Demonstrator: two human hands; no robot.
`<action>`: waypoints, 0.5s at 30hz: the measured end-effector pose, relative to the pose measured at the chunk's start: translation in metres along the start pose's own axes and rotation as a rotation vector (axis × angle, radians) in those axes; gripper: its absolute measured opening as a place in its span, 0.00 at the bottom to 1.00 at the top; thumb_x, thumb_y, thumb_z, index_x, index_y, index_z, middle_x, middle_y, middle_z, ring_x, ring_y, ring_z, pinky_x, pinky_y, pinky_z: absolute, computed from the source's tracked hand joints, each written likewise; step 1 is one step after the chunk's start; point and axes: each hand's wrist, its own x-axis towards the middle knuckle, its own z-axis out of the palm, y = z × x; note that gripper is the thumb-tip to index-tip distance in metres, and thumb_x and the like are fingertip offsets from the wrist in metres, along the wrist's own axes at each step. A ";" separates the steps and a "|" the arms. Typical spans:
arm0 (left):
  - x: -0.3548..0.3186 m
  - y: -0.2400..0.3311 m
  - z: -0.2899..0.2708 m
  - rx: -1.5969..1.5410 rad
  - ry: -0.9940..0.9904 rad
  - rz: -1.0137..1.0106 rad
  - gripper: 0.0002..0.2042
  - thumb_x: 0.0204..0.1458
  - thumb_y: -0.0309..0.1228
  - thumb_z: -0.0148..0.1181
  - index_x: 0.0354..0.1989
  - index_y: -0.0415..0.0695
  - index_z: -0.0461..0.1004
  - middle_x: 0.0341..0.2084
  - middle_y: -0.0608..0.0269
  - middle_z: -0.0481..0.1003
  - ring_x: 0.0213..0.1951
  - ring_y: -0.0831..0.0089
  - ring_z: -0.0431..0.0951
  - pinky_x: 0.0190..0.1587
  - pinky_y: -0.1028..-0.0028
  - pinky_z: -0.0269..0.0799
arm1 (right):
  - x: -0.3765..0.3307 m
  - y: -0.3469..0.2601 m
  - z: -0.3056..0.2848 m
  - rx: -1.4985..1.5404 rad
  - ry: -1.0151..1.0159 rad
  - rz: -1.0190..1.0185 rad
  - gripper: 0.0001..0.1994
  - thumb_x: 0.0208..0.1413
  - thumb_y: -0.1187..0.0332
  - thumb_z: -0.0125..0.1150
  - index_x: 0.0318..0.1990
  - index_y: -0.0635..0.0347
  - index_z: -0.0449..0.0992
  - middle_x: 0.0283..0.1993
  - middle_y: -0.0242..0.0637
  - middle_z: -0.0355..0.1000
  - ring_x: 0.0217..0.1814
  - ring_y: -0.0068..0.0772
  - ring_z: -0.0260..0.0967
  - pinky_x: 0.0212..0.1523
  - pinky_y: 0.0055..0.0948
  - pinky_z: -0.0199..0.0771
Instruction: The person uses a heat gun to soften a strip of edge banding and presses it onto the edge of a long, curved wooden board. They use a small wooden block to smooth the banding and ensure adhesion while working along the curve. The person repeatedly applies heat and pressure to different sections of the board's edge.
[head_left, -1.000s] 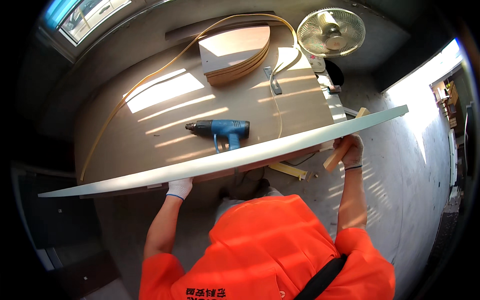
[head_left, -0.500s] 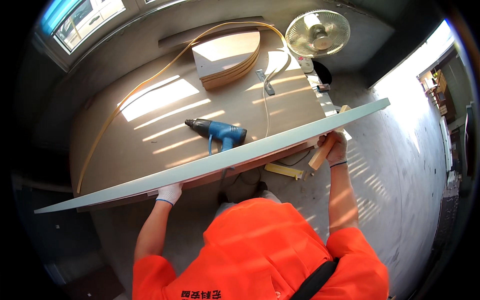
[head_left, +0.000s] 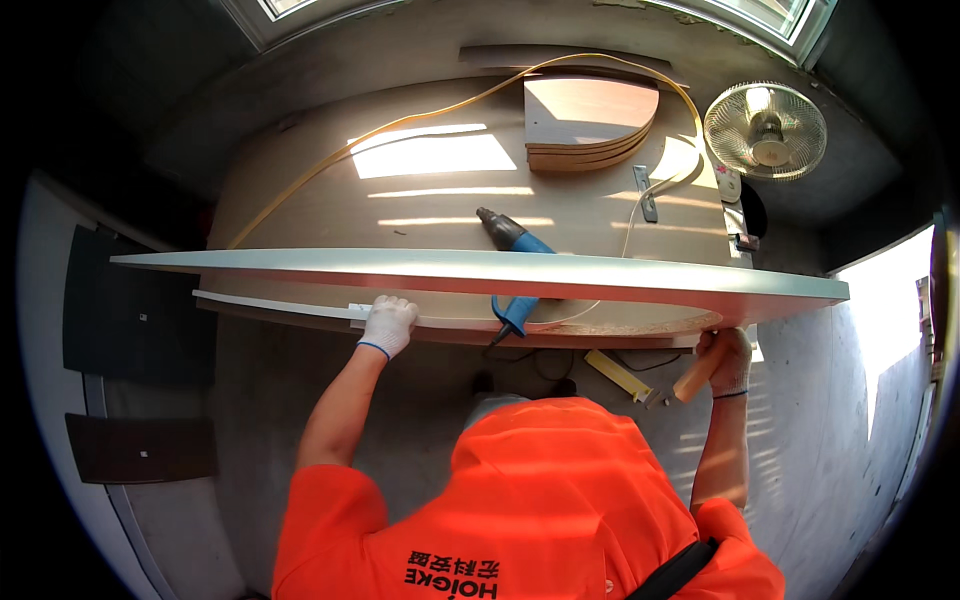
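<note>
A long pale panel [head_left: 480, 272] is held across mid-frame, its near edge gripped by the gloved left hand [head_left: 387, 324] and right hand [head_left: 727, 360], both closed on it, above the worktop [head_left: 420, 200].

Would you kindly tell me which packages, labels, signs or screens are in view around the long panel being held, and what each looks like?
No packages, signs or screens show.
Small pale sticker: on the upper dark panel at the far left; too small to tell more.
Small pale sticker: on the lower dark panel at the left; likewise tiny.
Black print: on the person's orange shirt, bottom middle.
</note>
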 end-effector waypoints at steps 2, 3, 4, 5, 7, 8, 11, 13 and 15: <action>-0.001 -0.004 0.000 0.021 -0.016 -0.006 0.04 0.49 0.32 0.68 0.31 0.51 0.80 0.33 0.60 0.82 0.45 0.59 0.82 0.52 0.57 0.72 | -0.003 0.005 0.008 -0.031 0.042 -0.020 0.17 0.63 0.59 0.62 0.53 0.59 0.75 0.45 0.39 0.77 0.38 0.33 0.77 0.36 0.32 0.82; 0.003 -0.003 -0.001 0.041 -0.088 -0.025 0.03 0.50 0.32 0.68 0.32 0.51 0.80 0.35 0.61 0.82 0.47 0.59 0.82 0.53 0.56 0.71 | -0.001 0.008 0.006 -0.051 0.043 -0.032 0.17 0.63 0.60 0.62 0.53 0.59 0.75 0.45 0.39 0.77 0.39 0.33 0.77 0.36 0.33 0.82; 0.003 -0.003 -0.002 0.052 -0.100 -0.048 0.03 0.51 0.33 0.67 0.33 0.51 0.81 0.35 0.61 0.82 0.47 0.59 0.82 0.53 0.57 0.71 | -0.001 0.011 0.002 -0.071 0.045 -0.043 0.17 0.63 0.60 0.62 0.53 0.59 0.76 0.46 0.39 0.77 0.39 0.33 0.77 0.37 0.33 0.82; -0.002 -0.005 0.003 0.043 -0.095 -0.088 0.04 0.51 0.33 0.67 0.32 0.49 0.81 0.35 0.58 0.83 0.47 0.55 0.83 0.51 0.54 0.73 | -0.002 0.008 0.003 -0.084 0.001 0.007 0.16 0.62 0.61 0.62 0.53 0.60 0.75 0.45 0.40 0.77 0.40 0.33 0.78 0.37 0.33 0.82; -0.007 -0.006 0.012 0.064 -0.202 -0.155 0.10 0.50 0.33 0.68 0.40 0.48 0.85 0.38 0.50 0.84 0.47 0.45 0.84 0.51 0.44 0.76 | -0.008 -0.001 0.022 -0.042 -0.014 0.043 0.15 0.61 0.62 0.63 0.51 0.60 0.75 0.41 0.40 0.77 0.37 0.36 0.79 0.35 0.33 0.83; -0.007 -0.002 0.007 0.056 -0.194 -0.205 0.13 0.49 0.33 0.67 0.43 0.48 0.85 0.40 0.48 0.83 0.48 0.44 0.83 0.53 0.45 0.77 | -0.001 -0.010 0.012 -0.139 0.008 0.044 0.15 0.61 0.63 0.63 0.50 0.61 0.75 0.40 0.40 0.77 0.36 0.37 0.78 0.33 0.36 0.82; -0.013 0.003 0.008 0.018 -0.124 -0.243 0.13 0.50 0.33 0.66 0.44 0.47 0.85 0.43 0.47 0.83 0.50 0.43 0.83 0.54 0.44 0.77 | 0.036 -0.025 -0.005 -0.536 0.137 0.083 0.14 0.60 0.65 0.63 0.49 0.63 0.74 0.34 0.39 0.76 0.32 0.43 0.78 0.27 0.42 0.79; -0.002 0.005 0.009 0.052 -0.092 -0.250 0.14 0.51 0.33 0.66 0.45 0.48 0.86 0.44 0.46 0.83 0.51 0.43 0.82 0.54 0.45 0.77 | 0.076 -0.009 -0.049 -1.036 0.174 0.063 0.15 0.61 0.64 0.63 0.49 0.66 0.76 0.38 0.40 0.78 0.36 0.42 0.78 0.34 0.42 0.80; -0.006 0.008 0.015 0.058 -0.066 -0.301 0.14 0.52 0.32 0.65 0.47 0.48 0.85 0.46 0.47 0.83 0.53 0.44 0.82 0.57 0.45 0.76 | 0.104 -0.005 -0.061 -1.406 0.113 -0.075 0.17 0.63 0.62 0.63 0.50 0.69 0.77 0.41 0.40 0.79 0.40 0.40 0.77 0.42 0.41 0.79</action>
